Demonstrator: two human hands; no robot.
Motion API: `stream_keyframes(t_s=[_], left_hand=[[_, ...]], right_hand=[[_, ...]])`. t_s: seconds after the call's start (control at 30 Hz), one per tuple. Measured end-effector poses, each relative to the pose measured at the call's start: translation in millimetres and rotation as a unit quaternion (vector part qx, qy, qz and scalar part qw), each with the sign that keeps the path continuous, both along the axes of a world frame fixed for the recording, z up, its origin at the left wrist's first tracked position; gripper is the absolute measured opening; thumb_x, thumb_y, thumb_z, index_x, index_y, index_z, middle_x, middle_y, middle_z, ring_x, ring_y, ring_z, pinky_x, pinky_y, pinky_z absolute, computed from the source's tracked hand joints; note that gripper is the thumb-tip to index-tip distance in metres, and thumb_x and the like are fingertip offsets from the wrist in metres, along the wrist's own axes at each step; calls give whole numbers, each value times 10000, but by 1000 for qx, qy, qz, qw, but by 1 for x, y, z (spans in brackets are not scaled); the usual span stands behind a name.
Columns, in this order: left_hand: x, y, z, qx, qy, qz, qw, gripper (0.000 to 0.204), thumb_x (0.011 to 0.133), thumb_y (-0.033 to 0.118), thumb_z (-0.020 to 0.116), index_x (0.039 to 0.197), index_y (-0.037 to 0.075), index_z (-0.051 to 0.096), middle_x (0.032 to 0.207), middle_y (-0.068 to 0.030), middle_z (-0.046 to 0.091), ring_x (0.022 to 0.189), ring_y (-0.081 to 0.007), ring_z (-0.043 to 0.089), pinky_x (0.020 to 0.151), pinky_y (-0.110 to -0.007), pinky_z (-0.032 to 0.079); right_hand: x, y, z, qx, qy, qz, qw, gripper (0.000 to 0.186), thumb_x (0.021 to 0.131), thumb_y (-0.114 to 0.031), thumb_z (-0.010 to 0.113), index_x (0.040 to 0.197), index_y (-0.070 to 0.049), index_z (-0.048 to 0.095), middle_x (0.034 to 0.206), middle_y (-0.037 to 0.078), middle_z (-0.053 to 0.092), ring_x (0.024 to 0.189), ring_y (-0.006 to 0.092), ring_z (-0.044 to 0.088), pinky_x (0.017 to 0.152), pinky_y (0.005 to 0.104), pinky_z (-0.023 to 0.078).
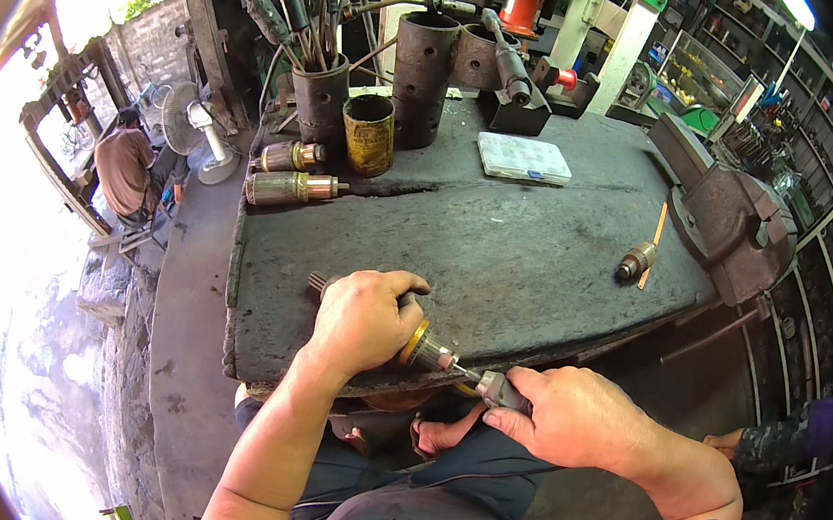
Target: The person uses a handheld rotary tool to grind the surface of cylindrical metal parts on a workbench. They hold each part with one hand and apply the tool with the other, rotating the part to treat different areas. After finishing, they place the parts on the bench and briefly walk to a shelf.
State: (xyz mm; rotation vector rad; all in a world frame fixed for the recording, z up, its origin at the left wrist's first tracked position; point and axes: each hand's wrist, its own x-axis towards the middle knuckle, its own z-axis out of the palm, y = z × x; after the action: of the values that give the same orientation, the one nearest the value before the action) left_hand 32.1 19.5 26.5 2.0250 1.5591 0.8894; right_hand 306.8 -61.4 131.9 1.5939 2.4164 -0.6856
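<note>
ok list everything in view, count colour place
workbench: 1, dark grey, centre
held armature: 1, metallic, yellow-ringed, left hand
handheld tool: 1, grey, right hand
other armatures: 2, metallic, back left
can: 1, yellow, beside them
metal cylinders: 3, dark, back edge
plastic case: 1, whitish, bench back
vise: 1, dark, right end
small part: 1, metallic, bench right
stick: 1, tan, by it
fan: 1, white, left
seated person: 1, brown top, left
shelves: several, dark, upper right
left hand: 1, bare, gripping armature
right hand: 1, bare, gripping tool

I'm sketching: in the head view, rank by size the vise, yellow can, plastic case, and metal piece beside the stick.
1. Vise
2. Yellow can and plastic case: too alike to rank
3. Metal piece
</note>
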Motion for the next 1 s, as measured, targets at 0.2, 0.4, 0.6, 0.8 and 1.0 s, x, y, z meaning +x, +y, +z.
stream_keyframes(t_s=[0.2,0.4,0.6,0.8,1.0], left_hand=[[0,-1,-2,15,-1,3,1000,307,954,188,720,1164,68,908,1034,-225,863,985,-420,848,933,-480,670],[0,0,-4,15,-7,2,1000,307,949,191,722,1160,67,907,1025,-222,862,990,-416,849,934,-474,669],[1,-1,-1,1,-9,7,1000,301,947,190,726,1154,64,905,1026,-220,863,987,-410,851,928,-473,670],[0,0,-3,-3,-3,10,1000,299,949,212,741,1162,85,908,1025,-209,865,988,-409,848,929,-484,669],[1,0,-2,-16,-3,12,1000,297,949,258,767,1170,125,916,1029,-190,869,1017,-412,840,945,-507,666]], right_hand=[[-3,-1,0,-4,-18,7,1000,599,1158,-574,670,1194,20,740,940,298,824,914,540,817,822,628,664],[-3,-4,-4,14,9,-6,1000,588,1155,-571,671,1196,12,736,942,282,828,917,525,821,815,623,663],[1,-9,-11,21,29,-11,999,563,1144,-550,704,1168,12,730,928,275,827,897,525,816,793,619,657],[4,-9,-15,32,47,5,998,580,1141,-558,706,1157,21,731,905,286,818,871,532,810,774,625,650],[4,-8,-16,28,42,-16,999,564,1142,-547,709,1161,16,733,903,283,818,874,531,809,783,622,649]])
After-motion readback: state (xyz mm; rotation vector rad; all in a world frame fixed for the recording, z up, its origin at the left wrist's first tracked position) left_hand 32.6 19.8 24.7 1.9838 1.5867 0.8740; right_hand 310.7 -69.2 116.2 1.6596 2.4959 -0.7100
